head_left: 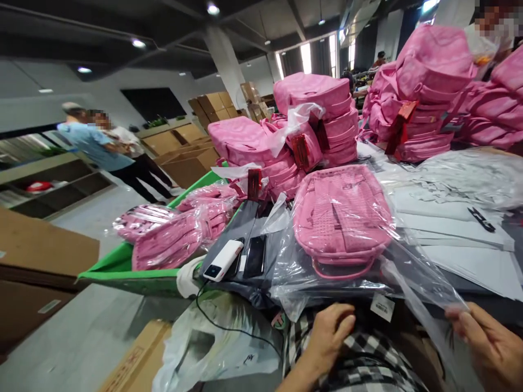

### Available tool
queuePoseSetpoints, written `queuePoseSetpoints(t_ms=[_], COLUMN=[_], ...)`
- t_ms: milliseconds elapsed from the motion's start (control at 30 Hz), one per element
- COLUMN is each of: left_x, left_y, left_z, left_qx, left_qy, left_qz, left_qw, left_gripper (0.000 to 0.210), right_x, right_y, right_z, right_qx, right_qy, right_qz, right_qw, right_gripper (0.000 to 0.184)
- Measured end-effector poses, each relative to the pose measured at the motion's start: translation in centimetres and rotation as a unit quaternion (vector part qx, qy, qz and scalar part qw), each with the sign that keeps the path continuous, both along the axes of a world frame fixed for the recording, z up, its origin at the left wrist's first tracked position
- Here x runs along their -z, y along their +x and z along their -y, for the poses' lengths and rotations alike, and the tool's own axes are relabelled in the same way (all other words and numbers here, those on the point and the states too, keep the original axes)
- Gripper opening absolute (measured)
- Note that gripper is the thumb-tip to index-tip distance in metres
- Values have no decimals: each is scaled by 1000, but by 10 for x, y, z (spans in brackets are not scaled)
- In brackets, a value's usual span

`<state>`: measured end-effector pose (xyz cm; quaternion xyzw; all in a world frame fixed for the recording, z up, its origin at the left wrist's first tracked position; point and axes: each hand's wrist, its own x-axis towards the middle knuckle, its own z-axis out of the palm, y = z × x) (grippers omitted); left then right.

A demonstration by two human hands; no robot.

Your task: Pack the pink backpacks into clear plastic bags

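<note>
A pink backpack [341, 212] lies in a clear plastic bag [286, 272] on the dark table in front of me, its carry handle toward me. My right hand [486, 337] pinches the bag's loose open edge, pulled out to the right. Below the table's front edge, my left hand [330, 332] is closed with curled fingers; anything inside it is hidden. A white label [383, 307] with print hangs at the edge between my hands.
Stacked pink backpacks [314, 120] stand behind, some with red tags. Left are a white power bank [224, 260], a dark phone [255, 256] and a green-sided bin [134, 275] of bagged backpacks. White sheets [461, 234] lie right. Two people [98, 141] stand beyond cardboard boxes [188, 155].
</note>
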<state>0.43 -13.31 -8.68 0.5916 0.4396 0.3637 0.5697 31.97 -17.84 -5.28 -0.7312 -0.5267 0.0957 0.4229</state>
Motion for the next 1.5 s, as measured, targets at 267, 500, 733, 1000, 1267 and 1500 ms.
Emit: queuePoseSetpoints(t_ms=[267,500,733,1000,1267,1500], left_x=[2,-4,-32,-5,-20,-65], left_y=[103,98,75,95,60,131], left_z=[-42,-44,-50,-43,-31,-77], left_qx=[9,-46,17,-17,88,501], left_qy=[99,-67,-180,-121,257,497], left_qz=[-181,8,176,136,-197,-218], left_qw=[978,997,968,983,942,675], left_gripper=[46,30,57,52,36,32], right_x=[21,31,-3,11,51,49], right_y=[-31,1,-28,-35,-38,-52], right_z=[-18,-24,-19,10,18,62], right_qx=[-52,-118,-380,-212,-100,-110], right_qy=[16,-94,-234,-229,-123,1], right_qz=[198,60,-321,-427,-77,113], right_qw=[979,987,836,848,984,987], right_gripper=[59,45,60,80,52,31])
